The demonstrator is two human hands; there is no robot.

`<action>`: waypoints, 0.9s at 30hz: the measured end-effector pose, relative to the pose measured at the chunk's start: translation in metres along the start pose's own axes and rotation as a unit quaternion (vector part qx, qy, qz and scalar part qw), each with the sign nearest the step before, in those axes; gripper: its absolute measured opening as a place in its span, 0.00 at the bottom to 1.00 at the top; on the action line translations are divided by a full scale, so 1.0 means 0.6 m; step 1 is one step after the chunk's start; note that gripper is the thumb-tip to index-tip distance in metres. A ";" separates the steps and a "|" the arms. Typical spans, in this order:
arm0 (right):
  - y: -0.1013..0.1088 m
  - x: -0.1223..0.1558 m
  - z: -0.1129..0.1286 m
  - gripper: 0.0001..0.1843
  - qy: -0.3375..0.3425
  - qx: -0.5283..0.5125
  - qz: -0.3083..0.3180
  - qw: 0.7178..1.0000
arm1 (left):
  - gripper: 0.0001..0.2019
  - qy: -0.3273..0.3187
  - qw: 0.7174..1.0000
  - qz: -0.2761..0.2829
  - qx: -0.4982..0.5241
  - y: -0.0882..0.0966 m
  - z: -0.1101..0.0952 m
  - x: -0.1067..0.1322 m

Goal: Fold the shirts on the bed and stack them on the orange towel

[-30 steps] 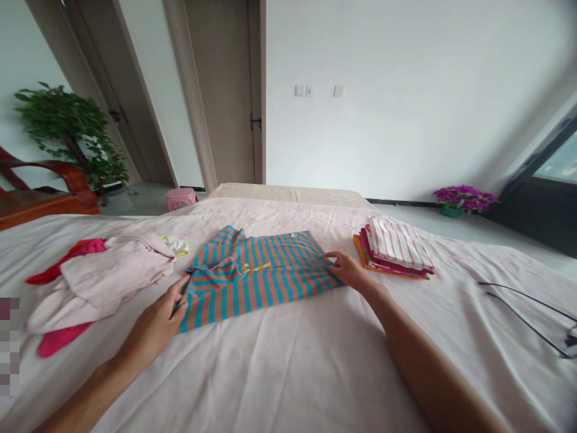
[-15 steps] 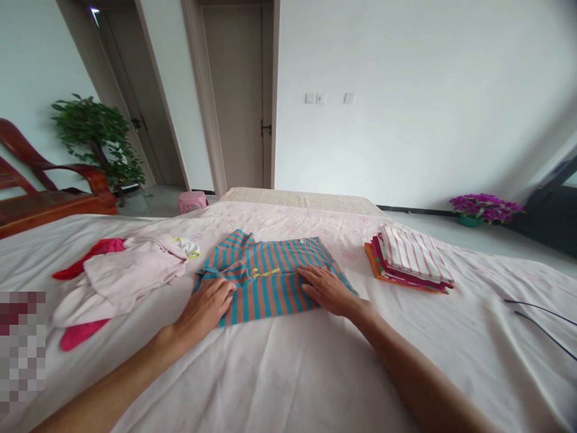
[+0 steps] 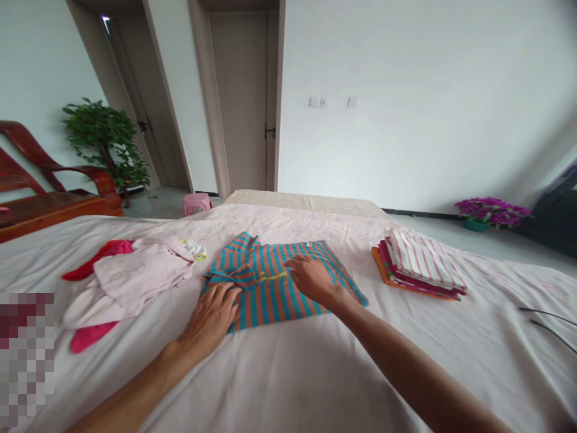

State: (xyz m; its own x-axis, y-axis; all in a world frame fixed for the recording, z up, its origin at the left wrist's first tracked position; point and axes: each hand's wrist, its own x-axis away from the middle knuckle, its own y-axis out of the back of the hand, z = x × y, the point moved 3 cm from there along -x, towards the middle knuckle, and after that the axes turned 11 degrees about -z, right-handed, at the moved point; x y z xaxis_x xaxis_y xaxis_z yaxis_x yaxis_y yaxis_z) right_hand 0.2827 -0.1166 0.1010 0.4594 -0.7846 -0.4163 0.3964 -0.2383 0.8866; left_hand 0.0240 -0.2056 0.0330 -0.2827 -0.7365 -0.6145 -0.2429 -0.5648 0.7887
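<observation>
One boxy, striped cloth garment (image 3: pixel 270 300), left fingers (image 3: pixel 228 293) laid flat, right fingers (image 3: pixel 299 262) bent, grip unclear

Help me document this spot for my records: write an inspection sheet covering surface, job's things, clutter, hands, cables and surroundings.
Surface: pale sheet, wrinkled near the person.
Job's things: striped garment, lying mostly flat.
Clutter: loose clothes heap at left; folded stack at right.
Hands: left hand resting on the garment's near left part; right hand over its middle, contact unclear.
Cables: none certain; two thin dark strips run off the right edge, unidentified.
Surroundings: wooden seat, leafy plant, pink stool, purple flowers.
</observation>
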 end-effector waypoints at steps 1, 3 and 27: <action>-0.012 -0.018 0.028 0.21 0.013 -0.024 -0.004 1.000 | 0.16 0.003 1.000 0.004 -0.005 0.002 -0.002 -0.001; -0.042 -0.052 0.075 0.20 0.015 -0.047 -0.001 0.999 | 0.16 0.011 1.000 0.011 -0.010 0.009 -0.005 -0.003; -0.128 -0.097 0.148 0.17 0.125 -0.188 -0.018 0.974 | 0.21 0.025 0.995 0.019 -0.091 -0.010 0.003 0.002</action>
State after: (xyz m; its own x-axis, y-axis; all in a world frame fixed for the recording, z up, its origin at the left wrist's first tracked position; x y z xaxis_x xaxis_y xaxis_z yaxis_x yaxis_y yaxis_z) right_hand 0.1552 -0.1033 0.0752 0.6008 -0.6045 -0.5230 0.6567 0.0002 0.7542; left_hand 0.0233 -0.2023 0.0275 -0.2418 -0.7734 -0.5860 -0.0602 -0.5908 0.8045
